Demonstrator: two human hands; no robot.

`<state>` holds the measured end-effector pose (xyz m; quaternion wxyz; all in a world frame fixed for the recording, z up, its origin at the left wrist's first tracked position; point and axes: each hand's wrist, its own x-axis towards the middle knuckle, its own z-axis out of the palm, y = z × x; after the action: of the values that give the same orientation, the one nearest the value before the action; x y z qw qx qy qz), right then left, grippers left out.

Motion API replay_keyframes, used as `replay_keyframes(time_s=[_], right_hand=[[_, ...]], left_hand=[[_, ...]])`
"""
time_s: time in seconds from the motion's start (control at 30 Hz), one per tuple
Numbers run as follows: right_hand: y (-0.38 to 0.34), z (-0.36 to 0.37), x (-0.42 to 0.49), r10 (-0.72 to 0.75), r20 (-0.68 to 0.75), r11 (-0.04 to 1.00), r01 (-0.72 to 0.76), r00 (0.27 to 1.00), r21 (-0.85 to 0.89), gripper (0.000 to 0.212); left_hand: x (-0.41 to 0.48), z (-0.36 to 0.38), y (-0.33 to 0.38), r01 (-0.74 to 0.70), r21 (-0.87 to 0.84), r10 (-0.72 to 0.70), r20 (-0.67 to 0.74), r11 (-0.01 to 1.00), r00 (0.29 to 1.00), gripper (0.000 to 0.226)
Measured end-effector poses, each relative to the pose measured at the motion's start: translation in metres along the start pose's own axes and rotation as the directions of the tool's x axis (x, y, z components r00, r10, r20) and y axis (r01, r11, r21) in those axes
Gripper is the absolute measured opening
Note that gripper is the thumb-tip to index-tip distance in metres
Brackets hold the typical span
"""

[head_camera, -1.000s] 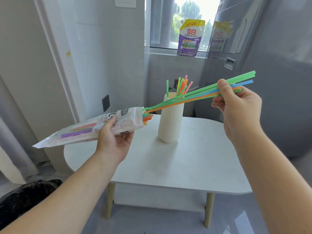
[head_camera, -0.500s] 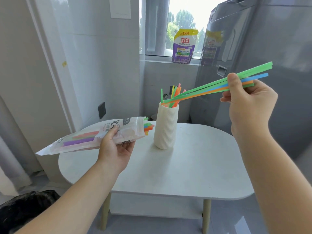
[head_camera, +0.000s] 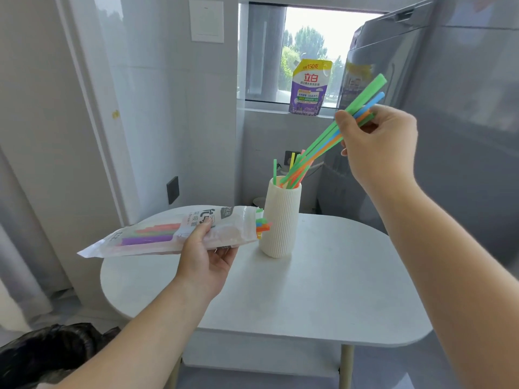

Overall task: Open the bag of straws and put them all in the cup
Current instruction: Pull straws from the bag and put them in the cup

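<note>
A ribbed white cup (head_camera: 279,220) stands on the white table (head_camera: 323,290) with several coloured straws inside. My right hand (head_camera: 376,141) pinches a bundle of green, blue and orange straws (head_camera: 323,147), tilted steeply, their lower ends inside the cup's mouth. My left hand (head_camera: 205,254) holds the clear straw bag (head_camera: 174,234) level to the left of the cup. Coloured straw ends stick out of the bag's open end right by the cup's side.
A grey fridge (head_camera: 463,136) rises close on the right. A purple detergent pouch (head_camera: 309,88) sits on the windowsill behind. A black bin bag (head_camera: 47,352) lies on the floor at lower left. The wall stands close to the table's left.
My right hand pulled the straw bundle clear of the bag, swung it from nearly level to steep, and brought its lower ends into the cup. The bag stayed in my left hand.
</note>
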<state>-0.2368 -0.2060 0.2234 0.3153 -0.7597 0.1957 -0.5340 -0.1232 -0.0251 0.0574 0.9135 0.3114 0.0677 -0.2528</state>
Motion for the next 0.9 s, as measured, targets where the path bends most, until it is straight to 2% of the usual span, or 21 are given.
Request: replay_keyframes(time_s=[0.17, 0.47, 0.6, 0.73, 0.9], right_hand=[[-0.004, 0.024, 0.023, -0.008, 0.059, 0.997, 0.013, 0.998, -0.071, 0.029], [0.001, 0.060, 0.042, 0.080, 0.226, 0.974, -0.028, 0.971, -0.224, 0.027], [0.010, 0.073, 0.039, 0.179, 0.316, 0.964, -0.101, 0.932, -0.248, 0.021], [0.022, 0.081, 0.040, 0.256, 0.355, 0.946, -0.158, 0.899, -0.281, 0.026], [0.032, 0.086, 0.040, 0.246, 0.396, 0.933, -0.105, 0.885, -0.346, 0.032]], left_hand=[[-0.002, 0.001, 0.001, 0.011, -0.012, -0.011, 0.003, 1.000, 1.000, 0.031], [-0.003, 0.001, 0.003, 0.037, -0.024, -0.037, 0.008, 0.999, 0.999, 0.023], [-0.003, 0.002, 0.003, 0.045, -0.033, -0.044, 0.010, 0.998, 0.999, 0.021], [-0.003, 0.002, 0.002, 0.052, -0.037, -0.052, 0.015, 0.998, 0.999, 0.023], [-0.003, 0.004, 0.001, 0.055, -0.035, -0.054, 0.023, 0.998, 0.998, 0.026]])
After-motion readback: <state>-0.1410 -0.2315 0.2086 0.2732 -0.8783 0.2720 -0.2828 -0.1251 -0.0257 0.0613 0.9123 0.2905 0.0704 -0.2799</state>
